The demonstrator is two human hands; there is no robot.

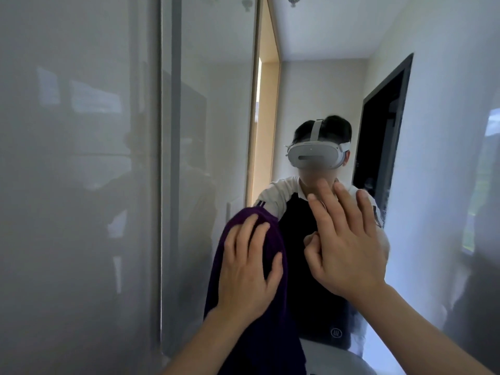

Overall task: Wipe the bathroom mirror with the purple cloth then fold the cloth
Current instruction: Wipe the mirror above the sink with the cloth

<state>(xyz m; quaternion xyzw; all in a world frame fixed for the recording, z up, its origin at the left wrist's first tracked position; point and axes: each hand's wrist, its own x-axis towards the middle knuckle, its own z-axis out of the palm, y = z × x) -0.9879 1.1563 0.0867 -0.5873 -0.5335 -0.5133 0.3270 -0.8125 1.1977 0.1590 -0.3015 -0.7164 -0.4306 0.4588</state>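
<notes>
Pressing the purple cloth flat against the mirror with the left hand. Fingers are spread and nearly straight on top of the fabric, palm down on it, not curled round it. The cloth's rounded top edge sits just above the fingertips; the rest hangs down past the wrist and runs out of the bottom of the frame.

The right hand is up beside it, to the right and slightly higher, apart from the cloth. Fingers extended and fanned toward the glass, holding nothing. Cannot tell whether the fingertips actually touch the glass.

The cloth sits at the mirror's lower left area, close to the vertical edge where the mirror meets a glossy grey panel.

The mirror reflects the person in a white headset and a dark top with white sleeves, chest-level behind both hands. Reflected background: a wood-coloured frame at left, a dark doorway at right, white ceiling above. A white wall is on the right side of the frame. The grey panel at left carries faint reflections.
</notes>
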